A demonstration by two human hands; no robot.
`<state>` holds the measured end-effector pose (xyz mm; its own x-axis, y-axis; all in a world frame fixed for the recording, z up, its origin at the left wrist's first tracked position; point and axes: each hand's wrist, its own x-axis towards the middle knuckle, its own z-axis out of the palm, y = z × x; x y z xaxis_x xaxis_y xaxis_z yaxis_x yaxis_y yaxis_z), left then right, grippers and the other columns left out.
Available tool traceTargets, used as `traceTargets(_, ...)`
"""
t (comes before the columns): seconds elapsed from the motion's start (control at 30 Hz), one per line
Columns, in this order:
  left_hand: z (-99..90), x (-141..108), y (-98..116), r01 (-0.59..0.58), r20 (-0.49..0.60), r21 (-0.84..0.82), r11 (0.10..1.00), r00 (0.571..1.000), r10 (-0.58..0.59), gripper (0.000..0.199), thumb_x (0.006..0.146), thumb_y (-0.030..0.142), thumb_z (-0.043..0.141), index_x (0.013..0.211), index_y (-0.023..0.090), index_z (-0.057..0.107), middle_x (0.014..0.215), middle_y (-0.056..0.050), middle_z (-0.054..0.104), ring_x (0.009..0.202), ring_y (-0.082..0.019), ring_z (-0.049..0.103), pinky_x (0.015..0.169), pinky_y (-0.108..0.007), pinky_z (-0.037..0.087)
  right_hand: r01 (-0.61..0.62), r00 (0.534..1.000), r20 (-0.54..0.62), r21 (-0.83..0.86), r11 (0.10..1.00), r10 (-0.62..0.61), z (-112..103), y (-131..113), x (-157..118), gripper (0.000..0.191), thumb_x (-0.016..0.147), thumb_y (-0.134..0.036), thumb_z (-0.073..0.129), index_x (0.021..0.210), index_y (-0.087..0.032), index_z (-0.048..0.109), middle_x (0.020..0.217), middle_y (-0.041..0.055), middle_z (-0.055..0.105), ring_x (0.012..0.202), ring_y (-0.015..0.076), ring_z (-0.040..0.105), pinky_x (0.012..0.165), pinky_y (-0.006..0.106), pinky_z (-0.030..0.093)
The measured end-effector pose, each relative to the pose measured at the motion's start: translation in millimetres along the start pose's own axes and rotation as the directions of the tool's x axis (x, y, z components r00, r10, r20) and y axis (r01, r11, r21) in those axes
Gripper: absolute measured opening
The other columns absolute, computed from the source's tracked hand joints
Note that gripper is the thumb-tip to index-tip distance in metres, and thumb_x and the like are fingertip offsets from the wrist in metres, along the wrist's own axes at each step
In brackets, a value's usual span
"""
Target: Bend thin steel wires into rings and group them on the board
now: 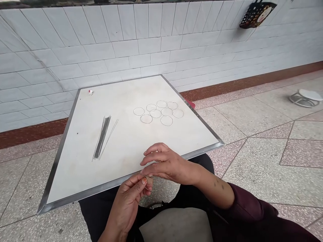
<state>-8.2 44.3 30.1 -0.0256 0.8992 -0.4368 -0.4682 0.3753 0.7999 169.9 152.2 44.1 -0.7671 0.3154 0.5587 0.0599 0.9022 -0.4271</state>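
My left hand (131, 193) is closed, thumb and fingers pinching a small brown piece (149, 180) just off the table's near edge. A thin wire (149, 190) curves out below that piece. My right hand (168, 164) comes in from the right, its thumb and index fingertip brought together at the top of the brown piece while the other fingers stretch out. What lies between those right fingertips is hidden. Farther off on the white table (126, 144) lie several thin wire rings (155, 113), partly overlapping. A bundle of straight wires (102, 138) rests on the left, with loose strands beside it.
A small red-and-white item (91, 92) sits near the far left corner of the table. Metal trim (88, 194) borders the tabletop. Behind stands a white tiled wall (116, 60) with a dark patterned bag (257, 14) hanging. A round stool (306, 97) is on the floor at right.
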Motion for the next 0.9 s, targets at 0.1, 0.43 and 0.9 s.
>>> traceTargets(0.1,0.0,-0.7,3.5,0.029,0.021,0.043,0.999,0.999,-0.03,0.026,0.068,0.038,0.086,0.08,0.016,0.081,0.075,-0.008,0.069,0.073,-0.019,0.058,0.067,-0.03,0.046,0.043,0.995,0.091,-0.003,0.999,-0.042,-3.9,2.5,5.3,0.016,0.1,-0.029,0.058,0.111,-0.025,0.069,0.105,0.0013,0.072,0.12,0.0172,0.052,0.106,0.037,0.04)
traceTargets(0.43,-0.2,-1.2,6.4,0.062,0.11,0.076,0.995,0.991,-0.07,0.02,0.075,0.036,0.08,0.079,0.017,0.08,0.078,-0.007,0.067,0.068,-0.016,0.054,0.064,-0.029,0.044,0.041,0.992,0.12,-0.025,0.999,-0.038,-6.1,4.2,6.9,0.018,0.102,-0.031,0.054,0.104,-0.025,0.07,0.091,0.0001,0.07,0.099,0.0154,0.057,0.093,0.033,0.042)
traceTargets(0.9,-2.6,-1.5,7.2,0.059,0.02,0.046,0.997,0.998,-0.06,0.029,0.066,0.041,0.087,0.079,0.015,0.08,0.074,-0.007,0.069,0.069,-0.017,0.057,0.063,-0.029,0.046,-0.066,0.998,0.027,0.038,0.997,0.065,-9.6,1.9,-0.8,0.018,0.1,-0.03,0.057,0.105,-0.016,0.065,0.097,0.0087,0.064,0.091,0.0178,0.058,0.08,0.031,0.053)
